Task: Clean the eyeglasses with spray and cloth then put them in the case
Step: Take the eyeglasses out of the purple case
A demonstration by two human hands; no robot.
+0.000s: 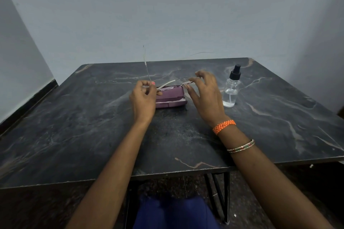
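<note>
Head view: holding the eyeglasses point(173, 84) above the purple case point(170, 97), presumably for folding or unfolding the temples. Left hand point(144, 96), fingers curled, pinching one frame end, temple pointing upward. Right hand point(203, 92) pinching the opposite end, remaining fingers spread. Spray bottle point(231, 87) standing upright on the surface point(74, 126), just right of the hands, within reach. Cloth not discernible.

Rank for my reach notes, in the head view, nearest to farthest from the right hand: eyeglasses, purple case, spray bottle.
1. Eyeglasses: pinched by the right hand.
2. Purple case: just left, below the fingers.
3. Spray bottle: to its right, standing apart on the table.
</note>
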